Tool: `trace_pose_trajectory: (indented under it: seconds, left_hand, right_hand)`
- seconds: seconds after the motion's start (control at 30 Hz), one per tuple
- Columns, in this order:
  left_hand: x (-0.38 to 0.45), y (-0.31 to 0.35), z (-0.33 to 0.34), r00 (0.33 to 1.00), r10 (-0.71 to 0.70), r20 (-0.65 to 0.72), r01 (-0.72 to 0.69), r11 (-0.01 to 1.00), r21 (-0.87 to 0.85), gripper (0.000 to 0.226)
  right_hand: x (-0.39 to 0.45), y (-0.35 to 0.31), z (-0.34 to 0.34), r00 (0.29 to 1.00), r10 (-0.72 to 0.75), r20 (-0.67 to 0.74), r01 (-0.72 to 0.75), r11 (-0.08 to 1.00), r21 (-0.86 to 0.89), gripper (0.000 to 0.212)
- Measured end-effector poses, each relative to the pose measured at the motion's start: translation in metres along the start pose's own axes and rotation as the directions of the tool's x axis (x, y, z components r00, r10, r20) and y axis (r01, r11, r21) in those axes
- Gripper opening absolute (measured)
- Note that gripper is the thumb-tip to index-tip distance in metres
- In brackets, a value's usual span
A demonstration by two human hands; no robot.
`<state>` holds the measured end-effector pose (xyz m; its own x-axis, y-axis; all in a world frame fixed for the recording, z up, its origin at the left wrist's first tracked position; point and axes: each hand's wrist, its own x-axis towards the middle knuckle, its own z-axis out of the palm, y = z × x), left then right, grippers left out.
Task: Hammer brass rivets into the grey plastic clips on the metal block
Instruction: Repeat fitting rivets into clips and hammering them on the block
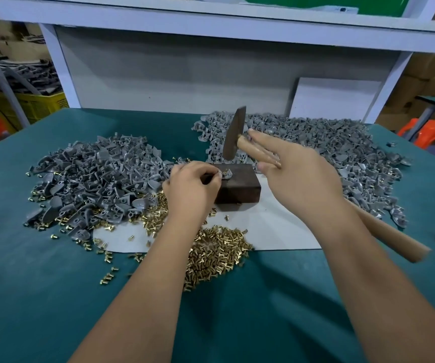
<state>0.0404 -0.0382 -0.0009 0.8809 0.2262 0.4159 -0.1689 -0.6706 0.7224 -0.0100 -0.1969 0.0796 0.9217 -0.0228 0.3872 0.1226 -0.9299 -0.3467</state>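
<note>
Teal matting (40,284) covers the bench, and a white sheet (276,226) is laid over its middle. On that sheet a dark metal block (240,191) is set, and on the block's top, near its left far corner, a grey clip (225,175) with a brass rivet is held in place. The clip is pinched at its left side by the curled fingertips of the left hand (190,188), which is rested over the block's left edge. Above and just right of the clip a hammer (233,136) is raised, its dark head upright and clear of the block. The wooden handle is gripped near the head by the right hand (300,174); the index finger is laid straight along the handle, and the handle's end is seen beyond the right wrist. Loose rivets (216,252) are heaped on the sheet's near edge, between the forearms. One clip pile (90,176) is spread left of the block and a second pile (329,145) lies behind and to the right. Behind the bench a white frame (56,66) and a grey back panel (185,74) are seen.
</note>
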Motion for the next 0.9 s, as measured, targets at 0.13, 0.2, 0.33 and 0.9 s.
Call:
trace_pose_trajectory:
  seconds: [0.13, 0.2, 0.33, 0.9]
  left_hand:
    - [0.001, 0.0, 0.001, 1.0, -0.01, 0.004, 0.01, 0.999, 0.031, 0.01]
    - [0.002, 0.001, 0.001, 1.0, -0.018, 0.013, 0.017, 0.998, 0.058, 0.011]
    - [0.001, 0.003, 0.002, 0.999, -0.038, 0.019, 0.037, 0.998, 0.053, 0.011]
    - [-0.001, 0.004, 0.002, 0.999, -0.031, -0.035, 0.032, 0.999, 0.033, 0.013]
  right_hand:
    - [0.003, 0.001, 0.0, 1.0, 0.006, 0.012, -0.006, 1.0, -0.021, 0.051]
    - [0.004, 0.001, -0.001, 0.992, 0.005, 0.128, 0.008, 0.995, -0.1, 0.049]
    - [0.011, -0.004, -0.009, 0.999, -0.048, 0.008, 0.048, 0.99, -0.131, 0.048]
    - [-0.004, -0.004, 0.005, 0.975, -0.143, -0.17, 0.117, 0.982, -0.151, 0.055]
